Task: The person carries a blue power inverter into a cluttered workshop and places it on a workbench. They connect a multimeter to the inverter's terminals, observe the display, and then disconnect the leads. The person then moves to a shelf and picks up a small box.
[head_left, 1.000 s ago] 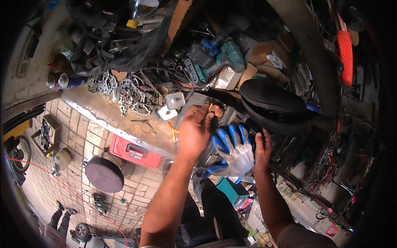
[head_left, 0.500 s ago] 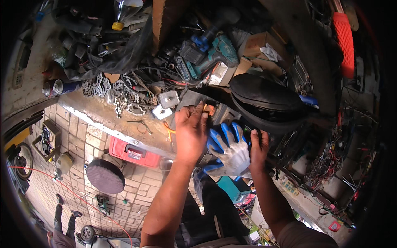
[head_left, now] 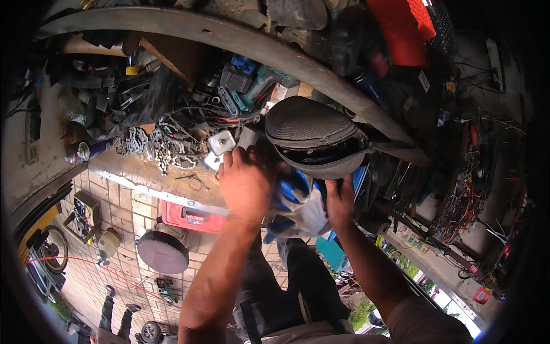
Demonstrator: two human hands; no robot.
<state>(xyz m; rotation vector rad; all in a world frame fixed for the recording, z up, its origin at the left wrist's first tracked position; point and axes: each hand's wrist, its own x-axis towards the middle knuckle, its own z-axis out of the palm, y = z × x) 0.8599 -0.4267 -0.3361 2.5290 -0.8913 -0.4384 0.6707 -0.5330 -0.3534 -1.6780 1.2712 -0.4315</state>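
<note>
My left hand (head_left: 247,186) reaches over the bench edge with bent fingers. Its fingertips press into a dark spot beneath the case, and what they grip is hidden. A grey-white work glove with blue fingers (head_left: 306,212) lies between my hands. My right hand (head_left: 340,200) is curled beside the glove's cuff, thumb up against the underside of a black zip case (head_left: 312,135). That case gapes partly open along its zip. What the right fingers hold is hidden behind the glove.
A curved metal bar (head_left: 240,37) arches across the view. Behind my left hand lie metal chains (head_left: 163,146), a small clear square box (head_left: 221,142) and a teal cordless drill (head_left: 260,89). A red toolbox (head_left: 192,217) and a round dark stool (head_left: 163,252) stand below the bench.
The view has shifted, and the black case now appears farther left, over my fingers. My left hand's fingertips have slipped out of sight beneath it, and the orange piece beside them is hidden.
</note>
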